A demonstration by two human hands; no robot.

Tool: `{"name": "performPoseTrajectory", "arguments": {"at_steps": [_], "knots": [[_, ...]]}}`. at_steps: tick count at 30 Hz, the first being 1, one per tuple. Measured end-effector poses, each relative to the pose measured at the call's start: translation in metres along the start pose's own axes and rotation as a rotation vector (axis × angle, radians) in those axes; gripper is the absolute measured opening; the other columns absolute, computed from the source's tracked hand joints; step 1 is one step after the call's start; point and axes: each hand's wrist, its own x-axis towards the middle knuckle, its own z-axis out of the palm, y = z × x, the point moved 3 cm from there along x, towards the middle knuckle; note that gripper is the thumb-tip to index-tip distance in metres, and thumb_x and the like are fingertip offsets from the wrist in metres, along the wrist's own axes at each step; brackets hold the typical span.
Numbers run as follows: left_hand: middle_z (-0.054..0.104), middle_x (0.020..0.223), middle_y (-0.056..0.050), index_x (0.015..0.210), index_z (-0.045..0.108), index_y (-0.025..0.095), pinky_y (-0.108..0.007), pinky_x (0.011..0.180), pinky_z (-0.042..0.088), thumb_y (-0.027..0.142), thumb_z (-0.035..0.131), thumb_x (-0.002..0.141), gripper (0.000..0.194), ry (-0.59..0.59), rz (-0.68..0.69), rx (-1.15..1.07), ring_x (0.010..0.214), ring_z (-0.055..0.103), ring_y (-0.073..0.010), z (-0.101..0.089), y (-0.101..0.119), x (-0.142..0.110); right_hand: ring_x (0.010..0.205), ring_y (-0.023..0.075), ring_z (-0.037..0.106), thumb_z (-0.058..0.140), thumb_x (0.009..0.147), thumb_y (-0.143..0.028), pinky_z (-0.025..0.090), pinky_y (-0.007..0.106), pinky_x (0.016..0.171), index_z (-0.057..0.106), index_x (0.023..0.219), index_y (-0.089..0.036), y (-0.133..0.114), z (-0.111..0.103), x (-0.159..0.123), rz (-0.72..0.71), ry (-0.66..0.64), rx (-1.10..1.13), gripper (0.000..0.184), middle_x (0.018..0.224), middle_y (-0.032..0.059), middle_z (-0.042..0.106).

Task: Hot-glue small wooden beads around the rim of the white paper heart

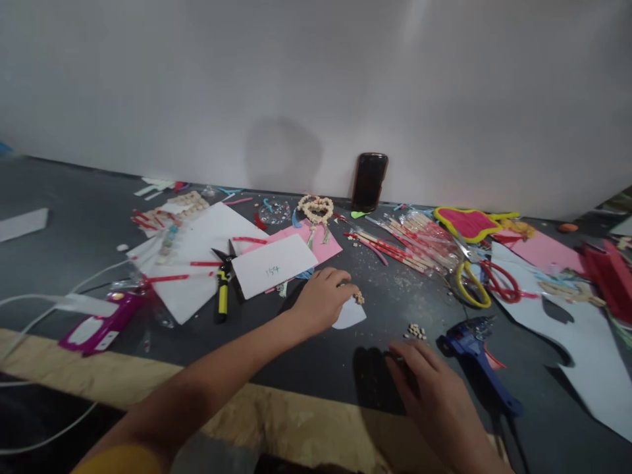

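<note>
My left hand [323, 299] reaches forward onto the dark table [74, 217], fingers curled in a pinch over a small white paper shape [349, 316] with a few tiny beads [359, 297] on its edge. What the fingertips hold is too small to make out. My right hand [434, 392] lies near the front edge with fingers stretched flat on the table, holding nothing. A small heap of pale beads [416, 331] sits just beyond its fingertips. A blue glue gun [476, 355] lies right beside it.
Craft clutter covers the far table: a white card marked 157 [274, 264], yellow-handled pliers [223, 293], a bead string [316, 207], a phone [369, 181] against the wall, red and yellow scissors [486, 283], packed sticks [415, 243], pink and white paper, a magenta object [101, 322], white cables.
</note>
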Motion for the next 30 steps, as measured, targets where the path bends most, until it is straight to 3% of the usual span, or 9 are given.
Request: {"name": "performPoseTrajectory", "arguments": {"at_steps": [4,10,30], "knots": [[0.05,0.122,-0.008,0.115,0.056,0.029,-0.042,0.089,0.037,0.02,0.049,0.085,0.032,0.019,0.081,0.085,0.11,0.042,-0.0255,-0.004,0.017,-0.019,0.078,0.0163,0.066,0.045,0.085,-0.019,0.053,0.025,0.067,0.062,0.097,-0.023,-0.002,-0.001,-0.027,-0.024,0.034,0.11,0.021,0.089,0.0068,0.067],[0.046,0.128,-0.008,0.119,0.053,0.031,-0.046,0.092,0.033,0.036,0.051,0.086,0.034,0.001,0.046,0.178,0.113,0.038,-0.0281,0.0,0.034,-0.026,0.076,0.0158,0.066,0.046,0.082,-0.015,0.053,0.024,0.066,0.062,0.097,-0.022,-0.002,0.012,-0.047,-0.031,0.006,0.217,0.023,0.086,0.0065,0.068],[0.049,0.128,-0.008,0.126,0.049,0.029,-0.046,0.094,0.032,0.038,0.047,0.088,0.04,-0.026,-0.017,0.226,0.113,0.039,-0.0276,0.005,0.034,-0.025,0.076,0.0165,0.061,0.044,0.079,-0.009,0.048,0.026,0.067,0.06,0.098,-0.02,0.006,0.024,-0.057,-0.051,-0.05,0.262,0.027,0.085,0.0064,0.065]]}}
